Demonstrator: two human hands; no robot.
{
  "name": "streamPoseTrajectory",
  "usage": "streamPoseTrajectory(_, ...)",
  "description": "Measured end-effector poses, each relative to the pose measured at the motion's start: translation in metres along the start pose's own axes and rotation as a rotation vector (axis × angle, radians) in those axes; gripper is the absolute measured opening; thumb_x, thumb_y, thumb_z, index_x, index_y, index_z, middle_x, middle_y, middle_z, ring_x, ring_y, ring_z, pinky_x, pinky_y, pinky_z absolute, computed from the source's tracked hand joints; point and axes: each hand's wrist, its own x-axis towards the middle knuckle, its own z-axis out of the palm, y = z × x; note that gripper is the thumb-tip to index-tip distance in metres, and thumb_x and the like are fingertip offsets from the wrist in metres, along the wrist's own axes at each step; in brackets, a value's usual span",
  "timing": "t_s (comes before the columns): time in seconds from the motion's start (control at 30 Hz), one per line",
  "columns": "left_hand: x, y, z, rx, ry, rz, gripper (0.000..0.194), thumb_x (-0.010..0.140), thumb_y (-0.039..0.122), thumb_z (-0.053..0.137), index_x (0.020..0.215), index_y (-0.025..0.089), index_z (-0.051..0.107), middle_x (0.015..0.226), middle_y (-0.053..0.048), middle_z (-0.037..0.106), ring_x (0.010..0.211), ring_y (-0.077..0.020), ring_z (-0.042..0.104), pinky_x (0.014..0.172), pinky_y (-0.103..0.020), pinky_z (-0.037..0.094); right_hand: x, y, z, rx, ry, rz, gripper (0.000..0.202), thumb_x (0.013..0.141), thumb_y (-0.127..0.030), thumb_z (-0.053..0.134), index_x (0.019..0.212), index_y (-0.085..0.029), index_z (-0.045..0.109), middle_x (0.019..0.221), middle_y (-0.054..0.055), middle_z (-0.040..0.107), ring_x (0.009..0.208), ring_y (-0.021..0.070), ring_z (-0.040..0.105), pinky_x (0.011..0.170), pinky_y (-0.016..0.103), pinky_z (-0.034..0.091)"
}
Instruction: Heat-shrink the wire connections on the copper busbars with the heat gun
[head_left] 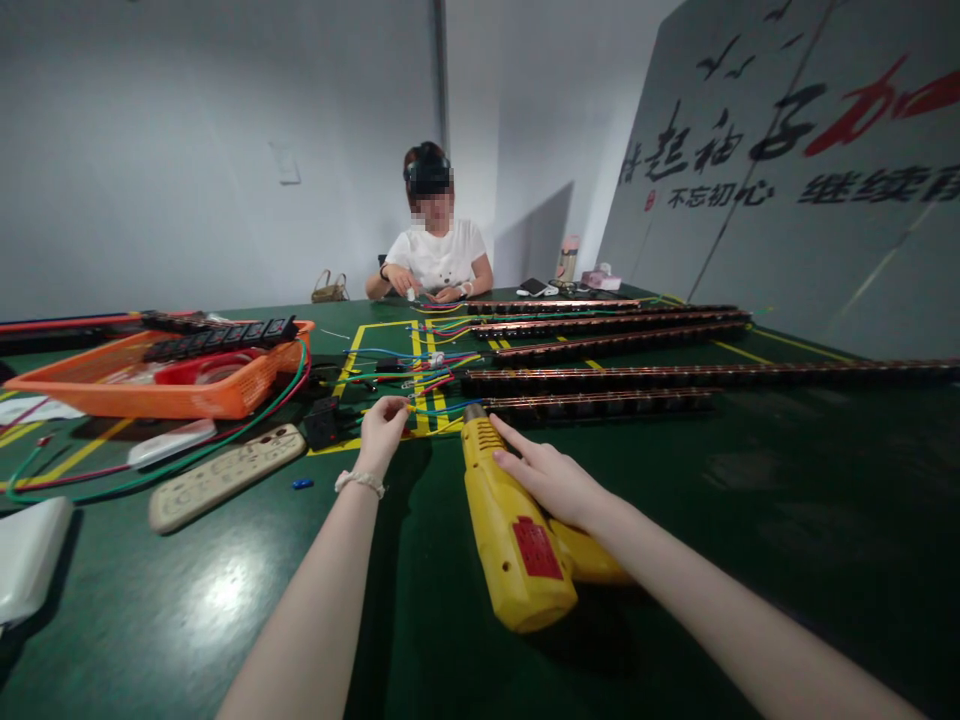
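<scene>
A yellow heat gun (487,500) lies on its side on the green table, its metal nozzle pointing away at the near ends of the wires. My right hand (551,480) is laid over the gun's body, fingers along its top edge. With thumb and fingers pinched together, my left hand (384,432) holds thin coloured wires (439,410) left of the nozzle; the exact grip point is partly hidden. These wires lead to the nearest of several long black strips with copper-coloured lines (600,402). A small black box (322,422) stands just left of my left hand.
An orange basket (225,400) with black parts stands at left. Nearer are a beige power strip (225,478), a white device (34,560), loose green and red wires and a small blue piece (302,484). Across the table sits a person (439,255) handling wires.
</scene>
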Motion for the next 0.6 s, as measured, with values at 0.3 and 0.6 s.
streamPoseTrajectory(0.3, 0.0, 0.011, 0.001, -0.052, 0.064, -0.076, 0.023, 0.069, 0.033, 0.056, 0.077, 0.014, 0.065, 0.07, -0.004, 0.065, 0.064, -0.0143, 0.057, 0.061, -0.025, 0.044, 0.015, -0.012, 0.008, -0.006, -0.029, -0.031, 0.062, 0.089, -0.061, 0.019, 0.144, -0.031, 0.014, 0.122, 0.01, 0.056, 0.108, 0.0317, 0.053, 0.086, 0.044, 0.038)
streamPoseTrajectory(0.6, 0.0, 0.01, 0.001, -0.111, 0.064, -0.029, 0.027, 0.069, 0.037, 0.059, 0.079, 0.013, 0.066, 0.071, -0.005, 0.066, 0.066, -0.0144, 0.057, 0.06, -0.024, 0.045, 0.032, -0.038, 0.033, -0.027, -0.021, -0.161, 0.068, 0.087, -0.065, 0.019, 0.144, -0.028, 0.013, 0.12, 0.012, 0.057, 0.105, 0.0309, 0.055, 0.081, 0.039, 0.041)
